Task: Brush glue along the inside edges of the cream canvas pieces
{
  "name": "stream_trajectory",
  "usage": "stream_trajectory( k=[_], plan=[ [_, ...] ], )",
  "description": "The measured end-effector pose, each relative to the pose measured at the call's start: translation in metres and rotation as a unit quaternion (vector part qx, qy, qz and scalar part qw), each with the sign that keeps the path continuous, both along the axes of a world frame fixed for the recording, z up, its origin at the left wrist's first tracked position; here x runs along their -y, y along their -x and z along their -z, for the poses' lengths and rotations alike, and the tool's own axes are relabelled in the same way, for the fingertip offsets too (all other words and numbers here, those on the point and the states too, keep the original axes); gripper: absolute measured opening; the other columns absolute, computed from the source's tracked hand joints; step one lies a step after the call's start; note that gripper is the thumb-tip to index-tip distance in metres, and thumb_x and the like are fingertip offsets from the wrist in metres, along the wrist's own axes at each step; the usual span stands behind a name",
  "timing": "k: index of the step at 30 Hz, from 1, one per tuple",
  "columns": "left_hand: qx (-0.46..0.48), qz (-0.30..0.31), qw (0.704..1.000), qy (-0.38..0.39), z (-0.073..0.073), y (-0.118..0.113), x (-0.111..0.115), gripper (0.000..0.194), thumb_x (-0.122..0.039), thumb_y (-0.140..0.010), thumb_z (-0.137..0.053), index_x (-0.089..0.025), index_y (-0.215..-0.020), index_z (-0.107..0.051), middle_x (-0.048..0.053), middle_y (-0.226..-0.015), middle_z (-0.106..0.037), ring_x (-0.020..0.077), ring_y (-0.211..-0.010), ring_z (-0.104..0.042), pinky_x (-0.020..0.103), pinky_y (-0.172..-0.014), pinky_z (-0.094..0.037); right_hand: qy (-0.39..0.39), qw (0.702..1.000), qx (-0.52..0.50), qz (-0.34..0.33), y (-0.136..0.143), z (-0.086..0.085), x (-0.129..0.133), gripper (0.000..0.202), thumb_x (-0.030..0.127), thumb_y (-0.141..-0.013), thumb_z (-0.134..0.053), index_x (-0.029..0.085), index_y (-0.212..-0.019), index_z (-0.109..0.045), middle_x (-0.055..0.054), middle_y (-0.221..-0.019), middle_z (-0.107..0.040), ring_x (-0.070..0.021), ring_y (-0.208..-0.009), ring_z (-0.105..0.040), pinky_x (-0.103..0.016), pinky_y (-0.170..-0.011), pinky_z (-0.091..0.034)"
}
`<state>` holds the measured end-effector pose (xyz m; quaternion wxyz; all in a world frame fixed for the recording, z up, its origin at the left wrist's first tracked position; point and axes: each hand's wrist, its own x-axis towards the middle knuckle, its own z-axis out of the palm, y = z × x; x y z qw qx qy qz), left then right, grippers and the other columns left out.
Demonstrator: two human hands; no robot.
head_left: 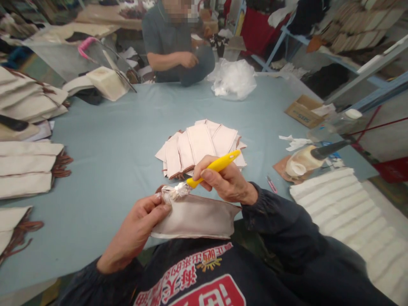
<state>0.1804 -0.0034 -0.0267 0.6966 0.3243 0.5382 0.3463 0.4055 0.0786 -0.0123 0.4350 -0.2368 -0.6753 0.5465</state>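
Garment (216, 272), brush (215, 165) at panel (200, 216) edge

From the held piece (199, 216), the table (111, 144) carries fanned pieces (200, 142) at 12 o'clock, a plastic bag (235, 78) behind them, a container (302, 163) at 2, stacked strips (25, 170) at 9.

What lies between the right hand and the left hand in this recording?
In the head view, the yellow-handled brush: the right hand grips its handle, and its bristles reach the beige piece beside the left hand.
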Motion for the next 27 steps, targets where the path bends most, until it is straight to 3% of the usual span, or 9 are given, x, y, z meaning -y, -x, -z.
stream_trajectory(
  k=[8,12,15,19,22,27],
  plan=[
    [-0.006,-0.016,1.000,0.012,0.004,-0.004,0.003,0.033,-0.043,-0.070,-0.085,-0.016,-0.087,-0.076,0.001,-0.065,-0.072,0.0151,-0.057,-0.062,0.023,-0.054,-0.048,-0.060,0.998,-0.007,0.006,0.034,0.016,-0.008,0.032,0.050,-0.100,-0.050,0.024,-0.096,-0.068,0.001,-0.073,-0.061,-0.0126,-0.060,-0.056,-0.029,-0.059,-0.048],
    [-0.038,-0.038,0.998,-0.019,0.006,0.010,0.006,0.031,-0.042,-0.074,-0.083,-0.018,-0.091,-0.076,0.000,-0.072,-0.075,0.0151,-0.063,-0.063,0.023,-0.060,-0.050,-0.017,0.991,-0.071,0.114,0.030,0.022,-0.009,0.032,0.052,-0.101,-0.052,0.023,-0.099,-0.065,0.004,-0.064,-0.058,-0.0114,-0.054,-0.053,-0.026,-0.055,-0.045],
    [-0.089,-0.081,0.992,-0.046,0.011,0.033,0.008,0.031,-0.043,-0.075,-0.080,-0.016,-0.090,-0.076,0.001,-0.075,-0.075,0.0159,-0.070,-0.063,0.024,-0.067,-0.050,0.042,0.973,-0.095,0.206,0.019,0.026,-0.006,0.035,0.057,-0.097,-0.058,0.022,-0.091,-0.065,0.004,-0.056,-0.056,-0.0106,-0.045,-0.044,-0.024,-0.044,-0.035],
    [-0.152,-0.166,0.972,-0.063,0.024,0.084,0.010,0.034,-0.042,-0.072,-0.078,-0.014,-0.091,-0.075,0.002,-0.076,-0.075,0.0166,-0.071,-0.063,0.025,-0.068,-0.050,0.153,0.935,-0.047,0.316,-0.001,0.047,-0.005,0.047,0.068,-0.082,-0.070,0.021,-0.086,-0.067,0.001,-0.053,-0.057,-0.0139,-0.046,-0.048,-0.027,-0.044,-0.037],
    [-0.187,-0.209,0.958,-0.059,0.036,0.138,0.009,0.036,-0.042,-0.076,-0.074,-0.014,-0.098,-0.073,0.003,-0.079,-0.075,0.0185,-0.072,-0.067,0.027,-0.069,-0.052,0.197,0.918,-0.019,0.345,-0.007,0.069,-0.002,0.055,0.074,-0.077,-0.070,0.020,-0.086,-0.066,0.002,-0.050,-0.053,-0.0138,-0.045,-0.045,-0.027,-0.044,-0.036],
    [-0.243,-0.241,0.939,-0.006,0.073,0.238,-0.009,0.029,-0.040,-0.095,-0.065,-0.014,-0.110,-0.067,0.006,-0.102,-0.072,0.0181,-0.085,-0.069,0.036,-0.078,-0.058,0.255,0.888,-0.039,0.382,0.015,0.083,0.017,0.049,0.068,-0.076,-0.073,0.021,-0.086,-0.066,0.005,-0.048,-0.048,-0.0125,-0.045,-0.040,-0.025,-0.043,-0.035]
  ],
)
